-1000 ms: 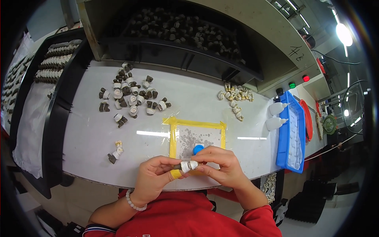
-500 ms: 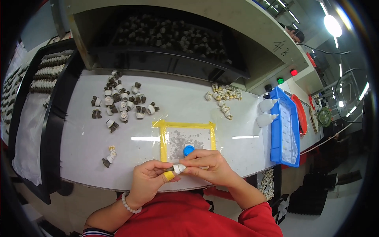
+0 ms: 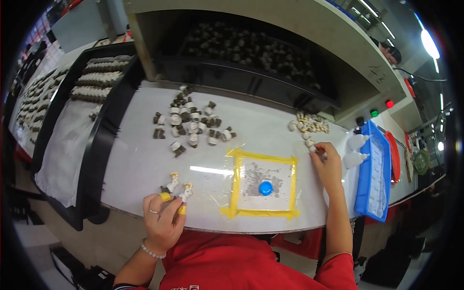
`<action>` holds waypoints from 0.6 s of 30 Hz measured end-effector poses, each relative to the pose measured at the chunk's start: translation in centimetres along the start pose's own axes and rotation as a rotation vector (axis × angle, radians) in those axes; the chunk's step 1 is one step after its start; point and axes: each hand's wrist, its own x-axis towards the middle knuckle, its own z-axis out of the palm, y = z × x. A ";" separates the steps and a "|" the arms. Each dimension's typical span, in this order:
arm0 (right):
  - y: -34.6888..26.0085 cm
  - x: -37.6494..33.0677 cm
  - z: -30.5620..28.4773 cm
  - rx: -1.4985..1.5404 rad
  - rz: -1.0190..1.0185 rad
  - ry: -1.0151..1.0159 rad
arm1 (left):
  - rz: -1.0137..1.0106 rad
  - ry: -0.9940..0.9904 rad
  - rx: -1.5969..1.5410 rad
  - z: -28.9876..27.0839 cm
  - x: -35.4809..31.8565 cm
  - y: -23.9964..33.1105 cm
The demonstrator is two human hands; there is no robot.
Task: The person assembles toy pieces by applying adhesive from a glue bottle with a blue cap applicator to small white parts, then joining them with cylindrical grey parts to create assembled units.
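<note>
The left hand (image 3: 163,221) is resting low by the edge of the surface (image 3: 137,164), its fingers curling around the lower end of a white figurine (image 3: 187,192); whether they are gripping or merely touching it, one cannot tell. A second figurine (image 3: 172,183) is lying just beside, apparently to keep the two apart from the brown-and-white pieces (image 3: 193,126). The right hand (image 3: 329,166) is pinching the end piece (image 3: 311,145) of the white-and-gold pile (image 3: 313,124), presumably because that one is sticking out nearest. A blue cap (image 3: 266,188) is sitting within yellow tape (image 3: 236,183), probably marking its spot
</note>
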 end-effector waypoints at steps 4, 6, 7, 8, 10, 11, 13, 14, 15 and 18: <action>-1.7 -0.5 -0.1 0.020 -0.017 -0.033 | -0.103 0.058 0.001 0.0 0.0 -0.1; -2.5 -1.2 -0.2 0.054 0.005 -0.080 | -0.126 0.016 0.029 0.0 0.8 -0.4; -2.8 -1.6 -0.3 0.056 0.004 -0.081 | -0.143 -0.027 0.044 0.0 1.0 -0.5; -3.2 -2.0 -0.3 0.098 0.006 -0.095 | -0.143 -0.028 0.046 0.0 1.0 -0.8; -3.8 -2.9 -0.4 0.138 0.008 -0.109 | -0.105 -0.157 0.091 0.2 0.8 -1.5; -4.1 -3.3 -0.5 0.198 0.013 -0.146 | -0.104 -0.156 0.091 0.2 1.0 -1.4; -5.2 -4.0 -0.8 0.292 0.020 -0.213 | -0.146 -0.142 0.042 0.0 1.9 -1.1; -5.7 -4.1 -1.1 0.288 0.024 -0.208 | -0.141 -0.143 0.036 -0.1 2.6 -1.1; -6.2 -4.4 -1.5 0.309 -0.007 -0.244 | -0.153 -0.087 0.004 -0.2 3.5 -1.1; -7.4 -4.7 -1.6 0.341 -0.071 -0.298 | -0.127 -0.050 -0.012 -0.4 6.5 -1.4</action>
